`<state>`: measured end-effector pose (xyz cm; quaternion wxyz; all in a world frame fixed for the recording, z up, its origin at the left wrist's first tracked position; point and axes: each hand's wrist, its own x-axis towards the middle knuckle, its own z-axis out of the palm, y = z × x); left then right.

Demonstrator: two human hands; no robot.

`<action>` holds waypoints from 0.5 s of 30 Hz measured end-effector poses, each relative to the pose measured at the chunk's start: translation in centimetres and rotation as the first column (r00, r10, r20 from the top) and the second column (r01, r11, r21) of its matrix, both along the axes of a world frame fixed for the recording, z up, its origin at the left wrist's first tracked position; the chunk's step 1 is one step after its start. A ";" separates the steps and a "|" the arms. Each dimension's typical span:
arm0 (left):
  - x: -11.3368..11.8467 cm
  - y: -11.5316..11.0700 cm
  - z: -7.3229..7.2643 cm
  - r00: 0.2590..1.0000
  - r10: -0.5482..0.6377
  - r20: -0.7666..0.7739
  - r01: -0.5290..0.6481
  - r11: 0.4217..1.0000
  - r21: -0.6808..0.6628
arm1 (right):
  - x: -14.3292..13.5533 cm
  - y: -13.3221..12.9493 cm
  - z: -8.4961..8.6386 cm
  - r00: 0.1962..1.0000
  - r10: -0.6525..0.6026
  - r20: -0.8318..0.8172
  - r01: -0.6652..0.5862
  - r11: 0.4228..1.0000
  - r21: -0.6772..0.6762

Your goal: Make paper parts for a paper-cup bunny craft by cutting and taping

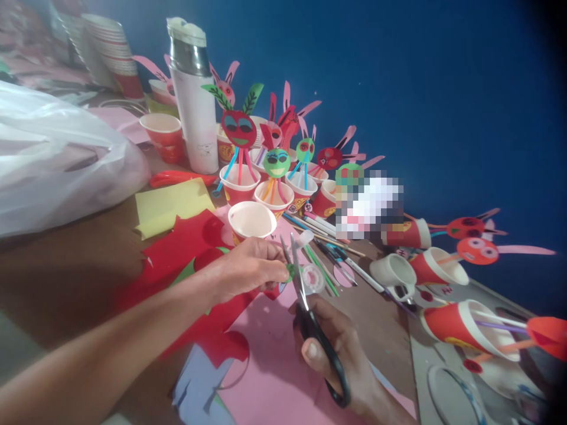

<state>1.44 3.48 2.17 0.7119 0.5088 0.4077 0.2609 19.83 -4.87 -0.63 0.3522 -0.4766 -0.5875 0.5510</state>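
My right hand (332, 342) grips a pair of black-handled scissors (303, 298), their blades parted and pointing away from me. A small piece of green paper (290, 273) is pinched in the fingers of my left hand (254, 262), beside the blades. Whether the blades touch the paper I cannot tell. Below my hands lies a pink sheet of paper (270, 360), with cut red paper (195, 236) to its left. Just beyond my left hand stands a white-rimmed paper cup (252, 221). A roll of clear tape (313, 277) sits right of the blades.
Red paper cups holding paper-faced figures (239, 128) line the blue wall. A white flask (192, 100) stands behind folded yellow paper (172, 203). Pens (361, 268) lie right of centre, near a white mug (393, 271). A plastic bag (62, 159) fills the left.
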 end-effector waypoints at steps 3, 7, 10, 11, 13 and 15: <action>0.0 0.1 -0.1 1.000 0.000 0.000 0.000 1.000 -0.003 | 0.2 0.1 -0.1 0.999 0.035 -0.035 -0.038 0.995 -0.089; 0.0 0.1 0.1 1.000 0.003 -0.003 -0.003 1.000 -0.008 | 0.2 0.1 -0.1 0.998 0.032 -0.048 -0.037 0.993 -0.113; 0.1 0.1 0.3 1.000 0.015 0.002 -0.015 1.000 -0.016 | 0.1 0.0 -0.1 0.999 0.023 -0.043 -0.027 0.994 -0.109; 0.1 0.2 0.2 1.000 0.018 0.005 -0.017 1.000 -0.022 | 0.1 0.0 -0.1 0.999 0.014 -0.042 -0.019 0.994 -0.109; 0.1 0.2 0.1 1.000 0.022 0.020 -0.021 0.999 -0.028 | 0.0 0.0 -0.1 0.999 0.000 -0.040 -0.004 0.994 -0.105; 0.2 0.2 -0.1 0.998 0.029 0.055 -0.028 0.999 -0.033 | 0.0 0.1 -0.1 0.999 -0.016 -0.038 0.013 0.996 -0.087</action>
